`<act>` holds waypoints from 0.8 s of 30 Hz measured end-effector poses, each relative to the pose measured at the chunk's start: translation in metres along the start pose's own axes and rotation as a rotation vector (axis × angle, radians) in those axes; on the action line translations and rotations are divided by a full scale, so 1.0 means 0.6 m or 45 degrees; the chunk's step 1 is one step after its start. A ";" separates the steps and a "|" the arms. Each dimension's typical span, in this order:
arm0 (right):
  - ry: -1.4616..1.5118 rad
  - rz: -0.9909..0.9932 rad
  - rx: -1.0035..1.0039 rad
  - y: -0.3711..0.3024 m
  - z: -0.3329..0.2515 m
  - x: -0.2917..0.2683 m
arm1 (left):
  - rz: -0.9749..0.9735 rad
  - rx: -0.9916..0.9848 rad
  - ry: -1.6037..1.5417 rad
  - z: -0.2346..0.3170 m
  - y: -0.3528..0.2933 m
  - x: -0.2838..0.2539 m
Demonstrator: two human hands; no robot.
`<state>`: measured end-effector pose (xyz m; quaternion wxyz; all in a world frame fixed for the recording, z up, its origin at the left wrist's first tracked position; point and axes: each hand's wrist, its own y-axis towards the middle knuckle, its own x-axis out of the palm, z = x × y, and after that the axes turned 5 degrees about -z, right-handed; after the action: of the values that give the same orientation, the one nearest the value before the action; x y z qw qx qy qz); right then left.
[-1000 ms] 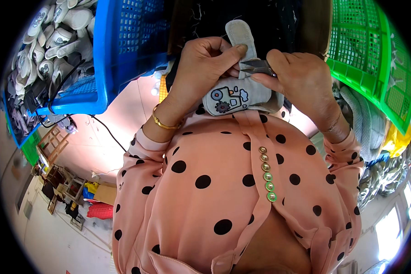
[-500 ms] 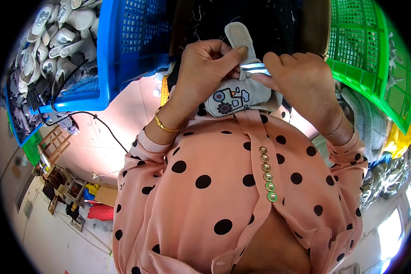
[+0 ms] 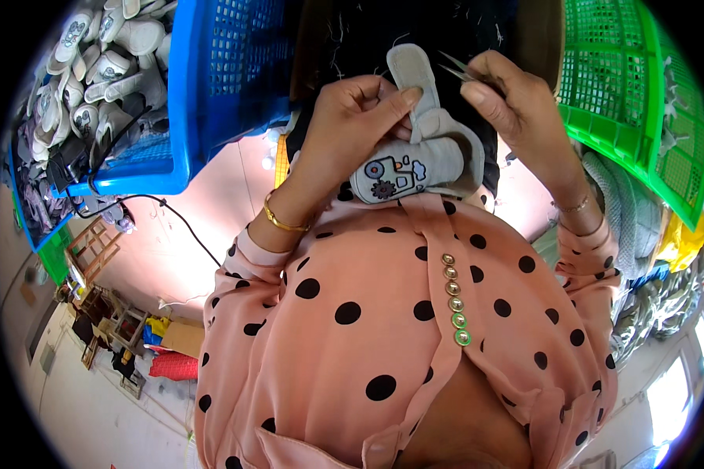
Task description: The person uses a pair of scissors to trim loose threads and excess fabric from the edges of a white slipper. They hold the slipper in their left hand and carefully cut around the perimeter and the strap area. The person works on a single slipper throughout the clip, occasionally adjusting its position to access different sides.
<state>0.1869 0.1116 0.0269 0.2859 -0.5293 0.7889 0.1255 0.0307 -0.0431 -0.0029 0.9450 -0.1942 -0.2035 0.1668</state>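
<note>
My left hand (image 3: 352, 117) pinches a small light-grey fabric shoe upper (image 3: 443, 161) by the base of its strap, between thumb and fingers. A tractor design decorates the upper, and the rounded strap end (image 3: 409, 66) points away from me. To the right of the strap, my right hand (image 3: 516, 105) is closed around small metal thread snips (image 3: 455, 69). Their pointed blades stand apart and aim left toward the strap without touching it. The handles of the snips are mostly hidden in my palm.
On the left stands a blue plastic basket (image 3: 181, 102), beside a heap of similar shoe uppers (image 3: 105, 66). A green basket (image 3: 614, 129) stands on the right, with grey cloth (image 3: 618, 195) below it. Loose threads lie on dark cloth (image 3: 414, 23) ahead. A black cable (image 3: 181, 219) hangs at left.
My right hand has moved up and away from the strap with the snips, whose blades were at the strap's base before. The left hand keeps its hold on the upper, almost unmoved.
</note>
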 end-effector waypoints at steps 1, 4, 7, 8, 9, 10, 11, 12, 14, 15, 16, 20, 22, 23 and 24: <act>0.170 0.051 -0.016 0.004 0.010 0.011 | -0.057 0.052 0.058 -0.002 0.006 -0.001; 0.622 0.038 0.037 0.020 0.021 0.033 | -0.168 0.221 0.216 0.001 0.014 0.001; 0.819 0.046 0.107 0.034 0.007 0.023 | -0.165 0.182 0.397 0.029 0.010 0.007; 0.892 0.046 0.103 0.035 -0.002 0.016 | -0.151 0.244 0.370 0.037 0.012 0.009; 0.965 0.046 0.099 0.036 -0.014 0.006 | -0.138 0.306 0.343 0.044 0.014 0.011; 1.035 0.047 0.096 0.037 -0.023 -0.002 | -0.127 0.368 0.313 0.052 0.017 0.014; 1.037 0.043 0.085 0.038 -0.028 -0.009 | -0.107 0.474 0.368 0.060 0.019 0.015; 1.039 0.040 0.073 0.039 -0.031 -0.016 | -0.087 0.582 0.423 0.070 0.021 0.017; 1.030 0.048 0.014 0.045 -0.042 -0.028 | -0.050 0.727 0.581 0.095 0.025 0.018; 1.047 0.060 -0.009 0.042 -0.049 -0.030 | -0.030 0.800 0.694 0.103 0.023 0.019; 0.965 0.095 -0.012 0.045 -0.050 -0.029 | -0.003 0.892 0.815 0.109 0.027 0.017; 0.435 0.331 -0.173 0.056 -0.048 -0.048 | 0.077 1.265 1.098 0.122 0.060 0.023; 0.185 0.394 -0.221 0.059 -0.073 -0.059 | 0.123 1.403 1.252 0.137 0.052 0.031; 0.088 0.402 -0.173 0.058 -0.085 -0.060 | 0.157 1.419 1.305 0.142 0.044 0.035; 0.061 0.440 -0.184 0.057 -0.084 -0.061 | 0.154 1.493 1.333 0.146 0.043 0.043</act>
<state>0.1498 0.1282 0.0852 0.2024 -0.4078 0.8636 0.2165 0.0074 0.0157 0.0676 0.8555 0.2718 0.4002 0.1848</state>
